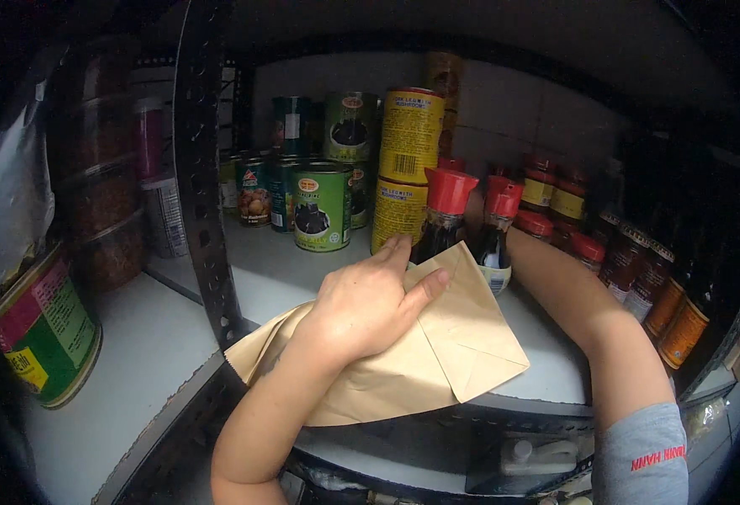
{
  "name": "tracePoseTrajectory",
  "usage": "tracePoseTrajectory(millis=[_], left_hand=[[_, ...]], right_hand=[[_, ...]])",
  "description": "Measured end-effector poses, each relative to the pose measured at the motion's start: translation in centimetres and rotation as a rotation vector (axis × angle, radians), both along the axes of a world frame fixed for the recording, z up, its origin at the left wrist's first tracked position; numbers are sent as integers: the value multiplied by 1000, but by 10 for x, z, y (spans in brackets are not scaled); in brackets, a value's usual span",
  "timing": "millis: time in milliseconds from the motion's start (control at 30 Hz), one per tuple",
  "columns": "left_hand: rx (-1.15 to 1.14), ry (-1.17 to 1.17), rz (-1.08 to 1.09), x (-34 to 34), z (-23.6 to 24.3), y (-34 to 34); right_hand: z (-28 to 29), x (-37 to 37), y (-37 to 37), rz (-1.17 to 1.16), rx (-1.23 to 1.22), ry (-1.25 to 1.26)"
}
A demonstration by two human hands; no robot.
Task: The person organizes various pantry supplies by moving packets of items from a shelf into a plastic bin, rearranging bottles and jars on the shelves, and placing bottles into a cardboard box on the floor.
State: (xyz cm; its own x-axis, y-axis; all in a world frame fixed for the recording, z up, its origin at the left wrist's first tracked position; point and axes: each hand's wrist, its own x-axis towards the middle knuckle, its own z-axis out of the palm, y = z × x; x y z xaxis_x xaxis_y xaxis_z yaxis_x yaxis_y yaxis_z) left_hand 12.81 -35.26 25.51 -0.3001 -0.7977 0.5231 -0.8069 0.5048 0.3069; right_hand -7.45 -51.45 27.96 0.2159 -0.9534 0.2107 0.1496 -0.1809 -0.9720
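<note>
My left hand (366,307) is closed over a flat brown paper bag (471,332), its thumb across the bag's upper part. The bag tilts over the shelf's front edge, its folded bottom toward the right. Just beyond the fingertips stand two stacked yellow cans (403,206). Behind the bag are a dark sauce bottle with a red cap (450,192) and a second red-capped bottle (503,198). My right forearm (572,295) reaches in from the right behind the second bottle. The bottles hide most of my right hand, and its fingers cannot be made out.
Green cans (323,206) and other tins stand left of the yellow ones. Red-lidded jars (555,194) and dark bottles (626,257) line the right. A black perforated post (206,168) divides the shelf from a large green can (50,328) and stacked tubs (105,206).
</note>
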Motion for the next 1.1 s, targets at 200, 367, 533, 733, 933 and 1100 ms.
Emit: tracePoseTrajectory(millis=[200, 367, 533, 733, 933, 1100], left_hand=[[-14, 38, 1, -1, -1, 0], [-5, 41, 26, 3, -2, -3], [-26, 49, 27, 1, -2, -3], [63, 63, 49, 2, 2, 4], [133, -22, 99, 4, 8, -2], [156, 38, 150, 17, 7, -13]], right_hand=[[0, 3, -4, 9, 2, 9], [-3, 12, -11, 36, 9, 16], [2, 12, -10, 27, 3, 16], [1, 18, -15, 32, -2, 18], [9, 19, -21, 22, -15, 54], [23, 8, -29, -13, -37, 156]])
